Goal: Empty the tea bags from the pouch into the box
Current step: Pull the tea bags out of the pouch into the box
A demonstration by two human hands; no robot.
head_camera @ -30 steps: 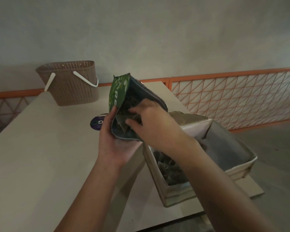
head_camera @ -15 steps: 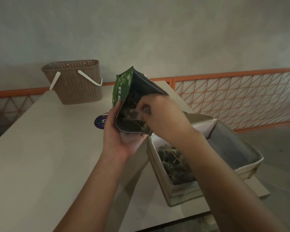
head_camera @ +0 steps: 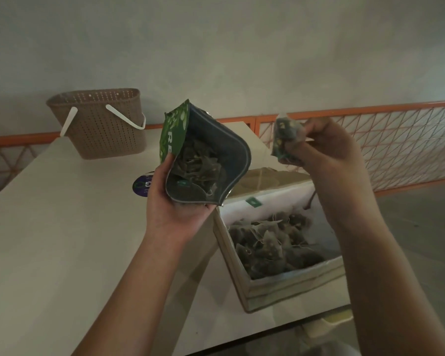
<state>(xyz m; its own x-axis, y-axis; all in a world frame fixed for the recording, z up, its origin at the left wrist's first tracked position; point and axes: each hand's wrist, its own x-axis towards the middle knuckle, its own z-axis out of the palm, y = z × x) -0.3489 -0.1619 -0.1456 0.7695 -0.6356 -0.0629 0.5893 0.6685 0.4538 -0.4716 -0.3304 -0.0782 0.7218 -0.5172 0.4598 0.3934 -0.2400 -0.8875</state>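
Centre of frame: left hand (head_camera: pixel 175 209) cupping the green pouch (head_camera: pixel 203 160) from below, thumb curling up its printed left face, fingers wrapping under the base. Pouch standing with its long axis running lower right to upper left, mouth gaping wide and facing the camera, loose tea bags (head_camera: pixel 198 165) showing inside. Right of centre, at the level of the pouch's upper half: right hand (head_camera: pixel 326 147) pinching a small cluster of tea bags (head_camera: pixel 284 136), fingertips closing together on them, the cluster hanging above the box and well apart from the pouch. Lower right: open cardboard box (head_camera: pixel 272 289) sitting on the pale table (head_camera: pixel 49 240) near its right edge, long axis running from near-left toward far-right, flaps folded outward, a heap of pyramid tea bags (head_camera: pixel 270 242) lying inside. Upper left: brown perforated basket (head_camera: pixel 100 124) with white handles standing at the table's far end. Just left of the left hand: a round purple label (head_camera: pixel 141 187) lying flat on the tabletop. Orange lattice railing (head_camera: pixel 383 140) running behind.
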